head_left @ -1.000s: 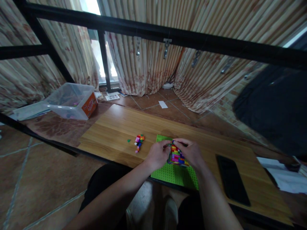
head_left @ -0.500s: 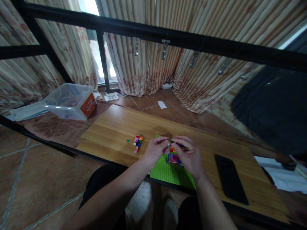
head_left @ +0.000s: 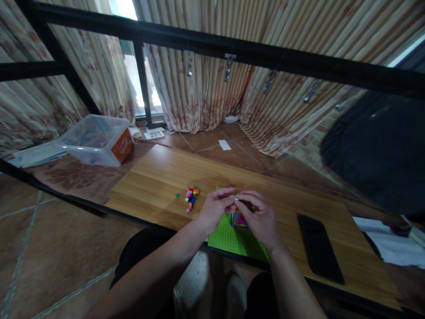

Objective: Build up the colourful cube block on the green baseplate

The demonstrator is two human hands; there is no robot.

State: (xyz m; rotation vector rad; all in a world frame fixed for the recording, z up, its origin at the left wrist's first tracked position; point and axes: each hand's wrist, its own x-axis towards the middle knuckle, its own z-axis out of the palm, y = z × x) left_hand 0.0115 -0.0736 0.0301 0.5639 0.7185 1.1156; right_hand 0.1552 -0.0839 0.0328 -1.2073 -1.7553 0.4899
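Note:
A green studded baseplate lies at the table's front edge. On it stands a colourful build of toy bricks, hollow in the middle and partly covered by my fingers. My left hand is closed at the build's left side, its thumb and fingers pinched together. From the right, my right hand reaches over the build with thumb and fingers pinched. The fingertips of both hands meet above the build's far left corner, around a tiny whitish toy brick that is mostly hidden.
Loose coloured bricks lie in a small pile left of the baseplate, with a single green brick beside them. A black phone rests on the wooden table at right. Behind the table's left end stands a clear plastic box.
The fingertips have shifted slightly and closed together over the build's far left corner, where a whitish piece shows between them. The loose pile looks the same.

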